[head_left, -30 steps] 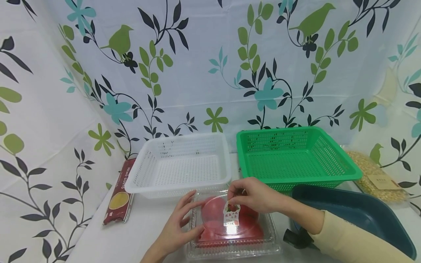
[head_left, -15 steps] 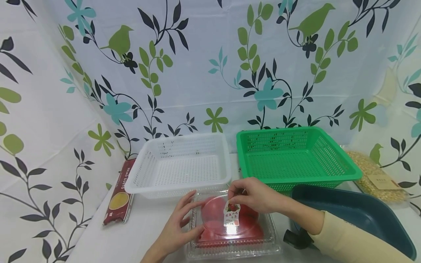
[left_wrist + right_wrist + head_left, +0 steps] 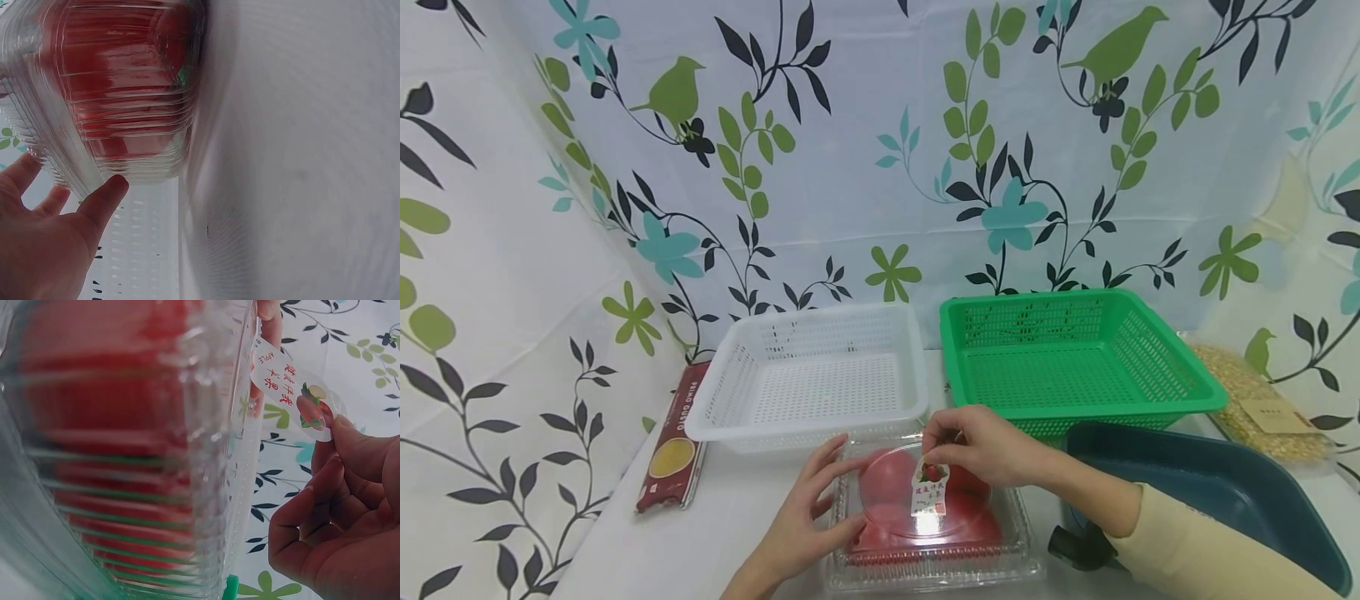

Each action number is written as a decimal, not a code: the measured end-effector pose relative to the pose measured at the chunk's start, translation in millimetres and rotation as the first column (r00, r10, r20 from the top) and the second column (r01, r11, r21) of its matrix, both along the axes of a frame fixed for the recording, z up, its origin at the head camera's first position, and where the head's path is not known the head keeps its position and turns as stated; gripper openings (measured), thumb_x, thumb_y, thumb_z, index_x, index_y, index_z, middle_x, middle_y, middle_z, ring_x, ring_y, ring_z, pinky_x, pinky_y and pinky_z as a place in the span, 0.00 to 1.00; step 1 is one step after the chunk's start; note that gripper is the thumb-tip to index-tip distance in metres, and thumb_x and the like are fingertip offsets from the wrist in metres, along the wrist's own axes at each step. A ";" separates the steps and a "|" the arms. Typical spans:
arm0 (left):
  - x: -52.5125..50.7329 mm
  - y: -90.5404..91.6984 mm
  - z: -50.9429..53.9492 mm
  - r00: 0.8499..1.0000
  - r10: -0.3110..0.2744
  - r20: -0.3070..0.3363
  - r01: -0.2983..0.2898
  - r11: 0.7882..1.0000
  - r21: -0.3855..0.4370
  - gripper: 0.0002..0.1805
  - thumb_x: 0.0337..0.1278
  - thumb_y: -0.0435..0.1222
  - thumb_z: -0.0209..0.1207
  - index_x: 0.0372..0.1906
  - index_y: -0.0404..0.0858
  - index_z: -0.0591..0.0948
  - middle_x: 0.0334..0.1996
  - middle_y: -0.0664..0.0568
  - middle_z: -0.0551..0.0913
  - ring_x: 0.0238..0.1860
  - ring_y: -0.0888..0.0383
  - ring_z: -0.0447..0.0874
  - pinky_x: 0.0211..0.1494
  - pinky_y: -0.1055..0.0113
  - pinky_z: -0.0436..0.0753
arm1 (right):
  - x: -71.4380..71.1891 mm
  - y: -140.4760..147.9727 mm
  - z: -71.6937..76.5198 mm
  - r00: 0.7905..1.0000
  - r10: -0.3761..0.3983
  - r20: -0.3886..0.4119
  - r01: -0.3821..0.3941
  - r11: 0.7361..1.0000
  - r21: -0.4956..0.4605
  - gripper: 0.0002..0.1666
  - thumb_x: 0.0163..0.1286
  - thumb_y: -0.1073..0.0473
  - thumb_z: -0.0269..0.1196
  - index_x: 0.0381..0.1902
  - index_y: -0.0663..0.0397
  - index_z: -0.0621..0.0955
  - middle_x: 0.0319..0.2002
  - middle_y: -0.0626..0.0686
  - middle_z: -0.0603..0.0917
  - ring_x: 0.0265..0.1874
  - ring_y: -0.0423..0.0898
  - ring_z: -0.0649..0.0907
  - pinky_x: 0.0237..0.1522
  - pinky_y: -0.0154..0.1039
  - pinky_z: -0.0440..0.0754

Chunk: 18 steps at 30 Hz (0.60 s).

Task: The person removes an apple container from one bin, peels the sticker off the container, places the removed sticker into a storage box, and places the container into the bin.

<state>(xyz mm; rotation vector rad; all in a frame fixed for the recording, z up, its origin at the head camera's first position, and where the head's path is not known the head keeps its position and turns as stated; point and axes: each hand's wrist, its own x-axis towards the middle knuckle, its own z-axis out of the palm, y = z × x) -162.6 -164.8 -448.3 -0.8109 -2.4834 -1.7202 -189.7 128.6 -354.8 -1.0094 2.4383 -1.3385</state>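
Note:
A clear ribbed plastic box (image 3: 955, 567) with red fruit, apples by its label, stands at the front middle. My right hand (image 3: 981, 446) pinches the top end of the box's apple label (image 3: 929, 493) between thumb and forefinger. In the right wrist view the label (image 3: 284, 384) stands away from the lid at the pinched end; its other end is close to the lid. My left hand (image 3: 808, 521) touches the box's left side with spread, fairly straight fingers. The left wrist view shows the thumb (image 3: 109, 194) of that hand against the rim.
Behind the box are a white basket (image 3: 827, 392) and a green basket (image 3: 1037, 375). A dark blue tub (image 3: 1210, 500) and a black object (image 3: 1075, 546) are at right, with a bag of yellow grains (image 3: 1255, 408) beyond. A red packet (image 3: 677, 442) lies left.

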 end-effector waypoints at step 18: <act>-0.1 -0.6 -0.4 1.000 -0.009 -0.011 0.009 1.000 0.000 0.30 0.56 0.37 0.71 0.65 0.48 0.78 0.77 0.44 0.54 0.74 0.29 0.49 0.53 0.24 0.72 | -0.8 2.5 -0.9 1.000 0.014 0.004 -0.014 1.000 -0.011 0.04 0.72 0.63 0.64 0.36 0.57 0.81 0.30 0.43 0.83 0.32 0.43 0.81 0.39 0.37 0.82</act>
